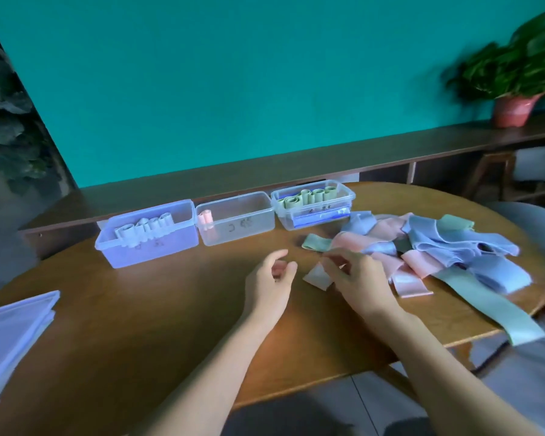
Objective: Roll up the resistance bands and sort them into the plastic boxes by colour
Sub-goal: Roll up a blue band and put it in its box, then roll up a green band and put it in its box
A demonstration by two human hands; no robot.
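A heap of loose pink, blue and green resistance bands (447, 247) lies on the right of the wooden table (139, 325). My right hand (356, 278) pinches the end of a pale pink band (317, 276) at the heap's left edge. My left hand (271, 281) hovers just left of it, fingers curled apart, holding nothing. Three plastic boxes stand in a row at the far edge: a blue box (151, 247) with several rolled bands, a clear box (243, 228) with one pink roll (205, 220), and a box (315, 212) with several green rolls.
Stacked box lids (10, 335) lie at the table's left front edge. A long green band (497, 309) hangs over the table's right edge. A dark shelf runs behind the table, with a potted plant (513, 111) at the far right. A chair stands on the right.
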